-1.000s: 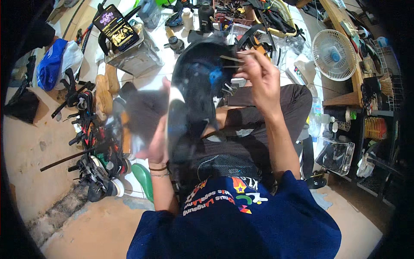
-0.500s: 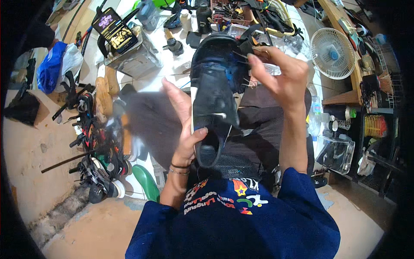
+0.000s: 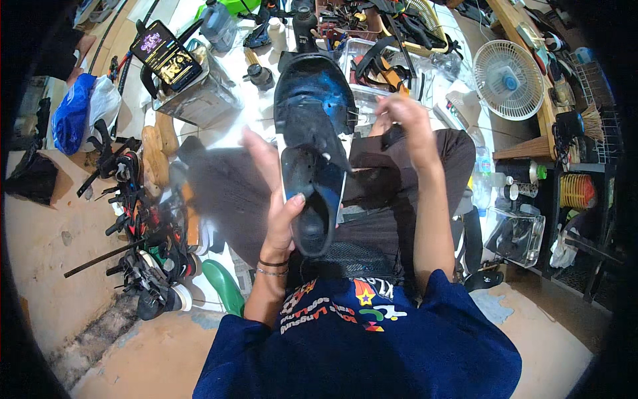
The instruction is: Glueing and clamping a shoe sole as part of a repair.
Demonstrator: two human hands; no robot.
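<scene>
A black sneaker (image 3: pixel 312 159) with a pale sole edge is held in front of my chest, toe pointing away from me. My left hand (image 3: pixel 279 209) grips it from the left near the heel, thumb on the collar and fingers along the side. Toward the toe, the upper has a glossy, bluish sheen. Small thin bits stick out at the right edge of the toe area, too fine to make out. My right hand (image 3: pixel 407 126) is apart from the sneaker, to its right, fingers curled together and blurred; whatever they hold cannot be made out.
A phone (image 3: pixel 166 54) rests on a metal can at the far left. Bottles and a clear tray (image 3: pixel 359 50) of tools stand beyond the sneaker. A white fan (image 3: pixel 508 80) is at the right. Several shoes and a green insole (image 3: pixel 222 286) lie at the left.
My right hand has drawn back from the sneaker's toe area, downward and slightly left. The sneaker has shifted left in my left hand and turned a little.
</scene>
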